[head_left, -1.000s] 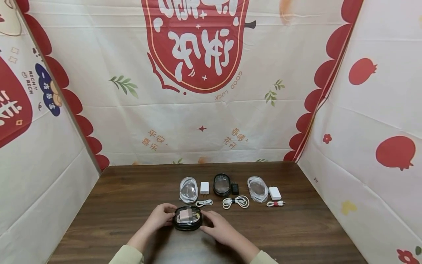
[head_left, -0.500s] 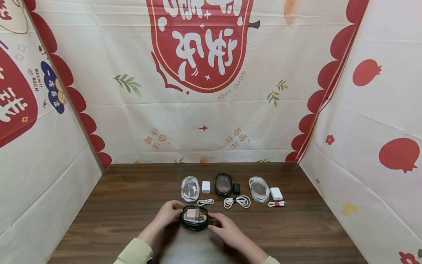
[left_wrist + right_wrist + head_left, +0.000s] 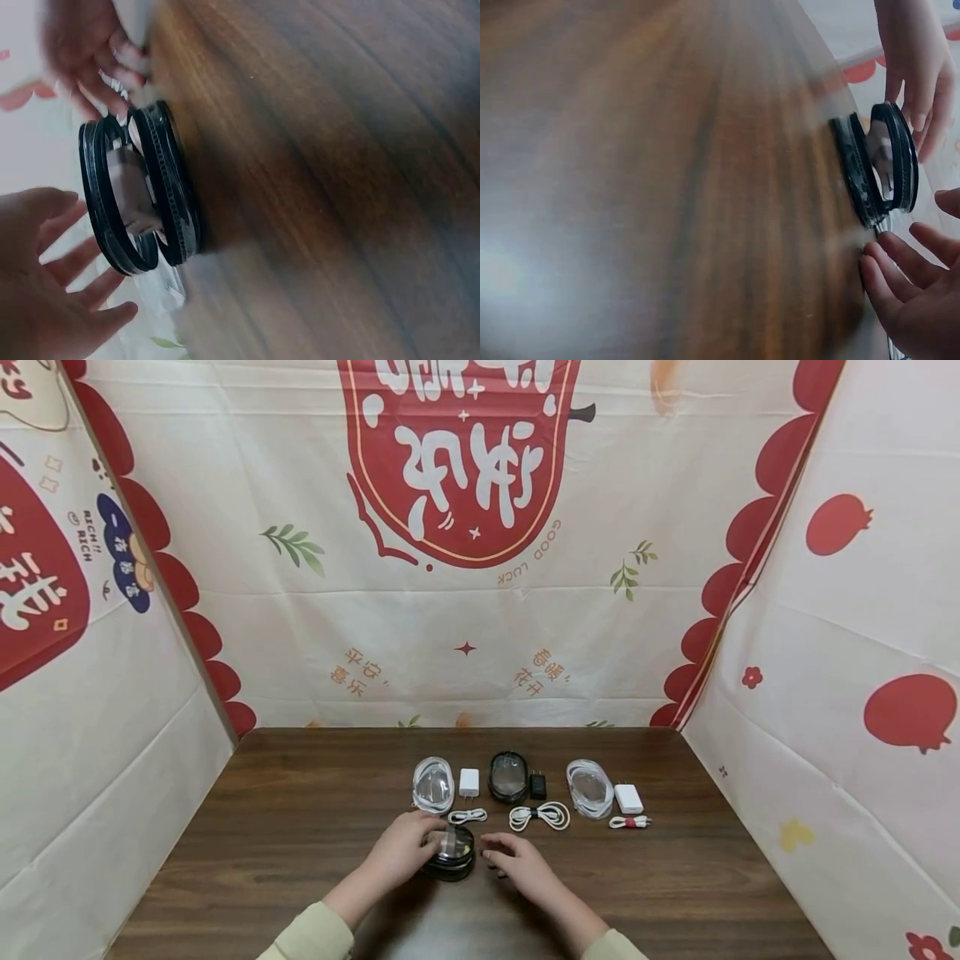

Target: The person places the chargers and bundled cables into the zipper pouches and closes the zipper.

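A black-rimmed clear zip case (image 3: 453,860) stands on the table in front of me. In the left wrist view its lid (image 3: 97,187) is raised from the base (image 3: 171,187), with the gap wider toward my left hand. A pinkish block like a charger (image 3: 129,184) shows inside. My left hand (image 3: 401,847) lies over the case's left side, fingers extended at the lid and covering part of it. My right hand (image 3: 525,867), fingers loosely bent and holding nothing, is just right of the case; in the right wrist view its fingertips (image 3: 885,240) are close to the rim.
Behind the case are two clear cases with whitish rims, left (image 3: 432,787) and right (image 3: 590,789), and a black-rimmed one (image 3: 508,777). White (image 3: 468,782) and black (image 3: 537,787) chargers, another white block (image 3: 628,798) and several bundled cables (image 3: 540,816) lie among them.
The case shifted right a little. My left hand has moved from its left edge onto its top, and the right hand has come away from its right side.
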The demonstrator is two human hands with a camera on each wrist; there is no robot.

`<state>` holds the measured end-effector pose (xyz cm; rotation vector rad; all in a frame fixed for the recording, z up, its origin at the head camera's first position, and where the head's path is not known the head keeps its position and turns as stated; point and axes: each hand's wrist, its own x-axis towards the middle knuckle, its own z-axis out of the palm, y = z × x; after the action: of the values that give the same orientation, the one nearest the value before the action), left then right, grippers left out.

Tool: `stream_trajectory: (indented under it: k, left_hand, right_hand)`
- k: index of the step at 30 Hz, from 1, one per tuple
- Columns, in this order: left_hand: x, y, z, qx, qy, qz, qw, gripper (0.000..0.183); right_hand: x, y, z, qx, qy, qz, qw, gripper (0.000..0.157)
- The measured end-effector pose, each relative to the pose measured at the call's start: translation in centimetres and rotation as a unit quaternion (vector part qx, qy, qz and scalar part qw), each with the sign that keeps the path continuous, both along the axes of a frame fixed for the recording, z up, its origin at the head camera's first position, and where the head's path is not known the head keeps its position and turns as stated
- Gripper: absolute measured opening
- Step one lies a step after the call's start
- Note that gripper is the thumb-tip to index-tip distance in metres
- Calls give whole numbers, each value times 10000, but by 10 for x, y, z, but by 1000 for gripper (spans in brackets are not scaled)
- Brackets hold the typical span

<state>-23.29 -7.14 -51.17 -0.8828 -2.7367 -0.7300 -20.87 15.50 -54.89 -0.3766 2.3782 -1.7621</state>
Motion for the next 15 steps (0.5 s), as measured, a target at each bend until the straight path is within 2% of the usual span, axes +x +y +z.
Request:
stream_trajectory:
  k: [3,6,9,11,15]
  left_hand:
    - [4,4,2,-682,145,-325,9970,23]
    - [6,5,2,-1017,87,-491,9936,25]
    - [7,3,3,-1050,-44,-587,9927,26]
    - [8,2,3,-1041,-121,-651,9924,26]
    - [8,-2,2,-1018,-254,-697,9920,26]
  right_hand:
    - [-8,-2,3,-432,-392,86,9983,35]
    - [-15,-6,4,-623,-634,188,9959,37]
    - [-22,-9,3,-736,-753,314,9939,37]
    - [-23,-11,9,-764,-808,413,9929,37]
    - [-28,-11,9,-666,-852,608,9923,37]
